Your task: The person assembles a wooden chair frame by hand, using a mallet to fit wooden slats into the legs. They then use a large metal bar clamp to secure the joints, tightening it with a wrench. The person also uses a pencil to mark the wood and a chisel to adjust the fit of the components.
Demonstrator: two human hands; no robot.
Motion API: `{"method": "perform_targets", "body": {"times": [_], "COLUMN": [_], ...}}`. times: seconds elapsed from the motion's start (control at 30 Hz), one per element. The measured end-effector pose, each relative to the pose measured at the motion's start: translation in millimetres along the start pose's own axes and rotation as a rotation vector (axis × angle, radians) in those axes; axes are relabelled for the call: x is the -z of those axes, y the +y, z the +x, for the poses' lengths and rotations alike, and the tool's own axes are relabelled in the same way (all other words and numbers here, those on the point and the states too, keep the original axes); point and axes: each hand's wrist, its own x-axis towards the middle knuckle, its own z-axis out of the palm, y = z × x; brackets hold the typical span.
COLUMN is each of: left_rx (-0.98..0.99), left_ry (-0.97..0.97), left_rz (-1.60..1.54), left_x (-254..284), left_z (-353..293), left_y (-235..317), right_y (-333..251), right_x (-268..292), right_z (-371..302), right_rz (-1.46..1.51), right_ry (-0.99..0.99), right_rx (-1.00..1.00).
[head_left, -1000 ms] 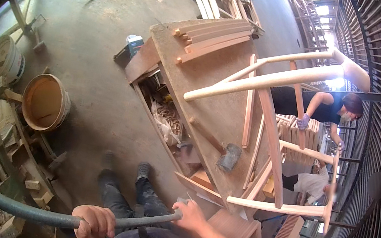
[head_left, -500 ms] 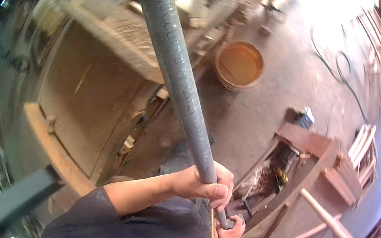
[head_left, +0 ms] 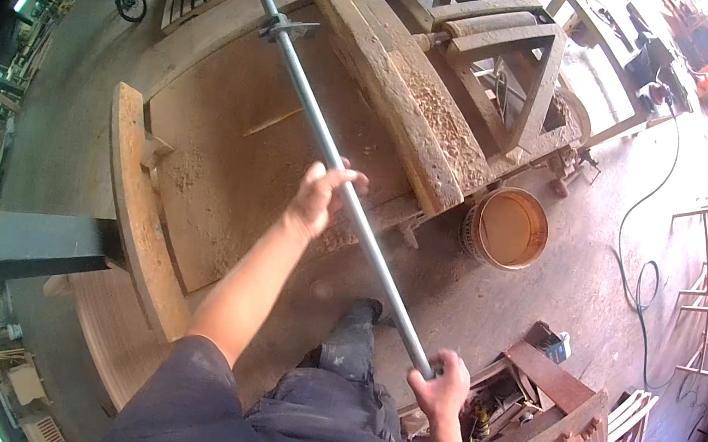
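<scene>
A long grey pipe clamp (head_left: 373, 248) slants across the view from far left to near right. A dark metal jaw (head_left: 285, 28) sits close to its far end, above a wide brown board. My left hand (head_left: 318, 196) is loosely wrapped round the pipe near its middle, with some fingers showing past the far side. At the near end, my right hand (head_left: 440, 387) grips the pipe, and its fingers partly hide what is there.
A thick wooden beam (head_left: 395, 87) covered in shavings lies on the bench. Beside it stands a bucket (head_left: 510, 228) of brownish liquid. A dark post (head_left: 22, 245) juts in at left. A wooden tool box (head_left: 548, 375) is at right, with a hose (head_left: 624, 257) beyond.
The pipe clamp has swung down from close overhead and now lies lower, over the board. My hands have moved apart along it, the left one farther out. The view has shifted.
</scene>
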Motion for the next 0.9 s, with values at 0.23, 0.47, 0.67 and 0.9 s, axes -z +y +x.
{"method": "perform_targets", "body": {"times": [0.23, 0.47, 0.67, 0.9], "left_rx": [-0.662, -0.220, -0.247, -0.085], "left_ry": [0.260, 0.339, 0.193, -0.426], "left_rz": [1.332, 1.986, 1.222, 0.819], "left_x": [158.4, 236.3, 281.5, -92.0], "left_z": [114.8, 162.3, 25.5, -136.2], "left_y": [8.9, 47.7, 34.6, 14.5], "right_y": [-79.5, -91.8, -61.8, -33.5], "right_x": [-44.2, -64.7, -114.3, -57.8], "right_z": [104.5, 164.4, 175.7, 81.1], "right_rz": [-0.069, -0.073, -0.067, 0.382], "right_ry": [-0.045, -0.147, -0.034, 0.057], "right_rx": [-0.077, -0.048, -0.068, 0.091]}}
